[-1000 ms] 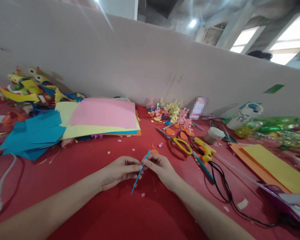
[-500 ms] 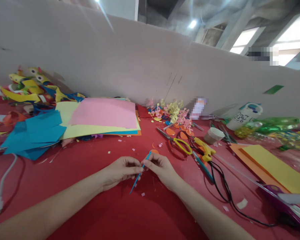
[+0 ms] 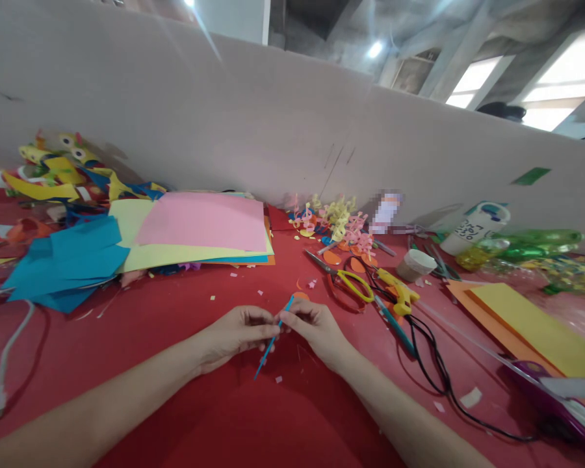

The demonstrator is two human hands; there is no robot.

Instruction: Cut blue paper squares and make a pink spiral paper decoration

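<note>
A thin blue strip (image 3: 268, 352), seemingly paper, slants between my two hands above the red table (image 3: 209, 429). My left hand (image 3: 241, 335) pinches it near its middle between thumb and fingers. Close against it, my right hand (image 3: 312, 328) grips the strip's upper part, and the fingertips of both hands nearly meet. The lower end of the strip hangs free. Just behind my right hand lies an orange paper piece (image 3: 301, 296), partly hidden by the fingers.
Scissors (image 3: 344, 279) and a yellow glue gun (image 3: 398, 291) with a black cord lie to the right. Stacked coloured paper (image 3: 205, 224) and blue sheets (image 3: 73, 257) are on the left. Curled paper pieces (image 3: 338, 218) sit by the wall. A paper cup (image 3: 416, 264) stands farther right.
Almost nothing differs. The strip's lower end has shifted very slightly; both hands keep the same hold.
</note>
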